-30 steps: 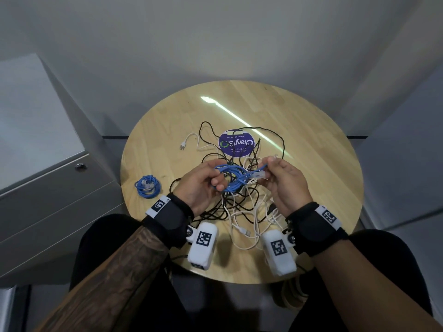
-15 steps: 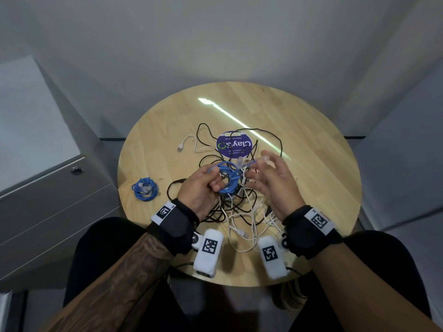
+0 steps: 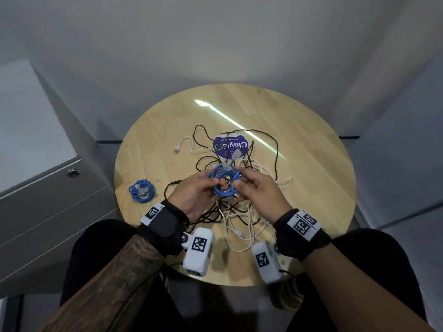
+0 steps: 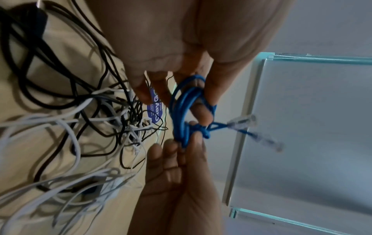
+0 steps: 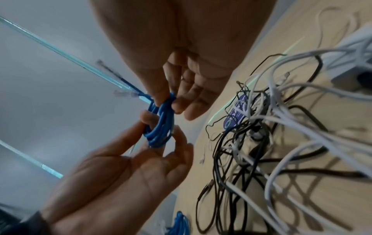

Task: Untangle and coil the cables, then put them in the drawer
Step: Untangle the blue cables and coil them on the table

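Blue cable (image 3: 224, 182): small coil with two clear plugs sticking out, held above the round wooden table (image 3: 311, 164). Left hand (image 3: 194, 195) pinches one side of the coil between thumb and fingers; right hand (image 3: 257, 190) pinches the other. Second blue coil (image 3: 142, 190) lies on the table's left part. Tangle of black and white cables (image 3: 239, 212) under the hands. Grey drawer cabinet (image 3: 36, 188) at left.

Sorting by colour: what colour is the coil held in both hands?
Blue coil, clearest in the left wrist view.
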The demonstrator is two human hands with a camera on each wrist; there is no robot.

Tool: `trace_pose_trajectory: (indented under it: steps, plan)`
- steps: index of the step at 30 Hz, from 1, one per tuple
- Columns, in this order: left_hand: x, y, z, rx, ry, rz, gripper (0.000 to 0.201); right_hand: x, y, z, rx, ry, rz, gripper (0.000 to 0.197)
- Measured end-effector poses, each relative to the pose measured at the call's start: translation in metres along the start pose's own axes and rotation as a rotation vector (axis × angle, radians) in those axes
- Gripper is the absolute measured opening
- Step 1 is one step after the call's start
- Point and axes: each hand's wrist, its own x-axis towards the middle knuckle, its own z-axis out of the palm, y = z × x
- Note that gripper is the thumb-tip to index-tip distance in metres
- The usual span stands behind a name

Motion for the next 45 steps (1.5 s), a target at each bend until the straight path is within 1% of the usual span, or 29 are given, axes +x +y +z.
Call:
trace_pose_trajectory:
  steps: [4,7,8,10,11,13,15,16,17,19,22,23,28,31,33,35,37,39,41,42,43,45]
  plan:
    - [-0.002,0.002,0.002,-0.038,-0.026,-0.114,0.027,0.003,0.004,0.0,-0.079,-0.042,-0.038,0.037]
    - [0.0,0.0,0.003,0.0,-0.045,-0.141,0.021,0.002,0.008,0.002,-0.149,0.021,-0.081,0.036]
    - [0.001,-0.001,0.004,0.025,-0.033,-0.125,0.02,0.001,0.01,0.003,-0.149,0.042,-0.076,0.034]
    - [0.005,-0.006,0.007,0.072,0.044,-0.055,0.016,0.0,0.012,0.008,-0.147,0.081,-0.08,0.028]
    - [0.006,-0.009,0.009,0.093,0.101,-0.01,0.015,-0.001,0.012,0.01,-0.187,0.11,-0.119,0.026]
    - [0.009,-0.017,0.014,0.149,0.204,0.069,0.013,-0.002,0.011,0.012,-0.369,0.168,-0.255,0.027]
    - [0.009,-0.024,0.017,0.209,0.225,0.099,0.009,-0.002,0.01,0.013,-0.522,0.175,-0.375,0.028]
    - [0.009,-0.026,0.018,0.225,0.198,0.096,0.007,-0.001,0.009,0.013,-0.546,0.17,-0.402,0.026]
    - [0.008,-0.027,0.017,0.226,0.162,0.09,0.006,0.0,0.009,0.013,-0.528,0.176,-0.406,0.02]
    - [0.007,-0.027,0.016,0.211,0.116,0.069,0.014,0.003,0.007,0.01,-0.398,0.223,-0.349,0.009]
    - [0.006,-0.022,0.016,0.184,0.079,0.029,0.024,0.006,-0.001,0.001,-0.252,0.318,-0.214,0.027]
    - [0.004,-0.02,0.018,0.174,0.064,0.013,0.026,0.006,-0.005,-0.004,-0.231,0.338,-0.189,0.029]
    - [-0.006,-0.015,0.021,0.063,-0.036,-0.066,0.025,0.011,-0.013,-0.025,-0.12,0.43,-0.123,0.026]
    - [-0.008,-0.013,0.022,0.03,-0.058,-0.038,0.021,0.014,-0.014,-0.024,-0.086,0.429,-0.11,0.026]
    - [-0.006,-0.013,0.023,0.056,-0.05,0.006,0.014,0.014,-0.015,-0.023,-0.046,0.434,-0.121,0.025]
    - [-0.002,-0.015,0.02,0.091,-0.004,0.056,0.004,0.013,-0.016,-0.024,0.025,0.391,-0.136,0.025]
    - [0.0,-0.018,0.018,0.095,0.049,0.078,0.006,0.008,-0.017,-0.023,0.094,0.285,-0.142,0.021]
    - [0.0,-0.019,0.017,0.047,0.073,0.097,0.009,0.002,-0.016,-0.019,0.063,0.146,-0.082,0.017]
    - [-0.001,-0.016,0.018,-0.001,0.086,0.108,0.017,-0.003,-0.01,-0.013,-0.016,0.01,-0.01,0.024]
    - [-0.001,-0.014,0.018,-0.015,0.082,0.11,0.018,-0.004,-0.006,-0.009,-0.039,-0.047,0.001,0.028]
    - [-0.001,-0.012,0.019,-0.029,0.081,0.11,0.016,-0.005,-0.003,-0.005,-0.051,-0.087,-0.001,0.03]
    - [-0.001,-0.012,0.017,-0.053,0.075,0.096,0.013,-0.005,0.002,0.001,-0.059,-0.094,-0.01,0.032]
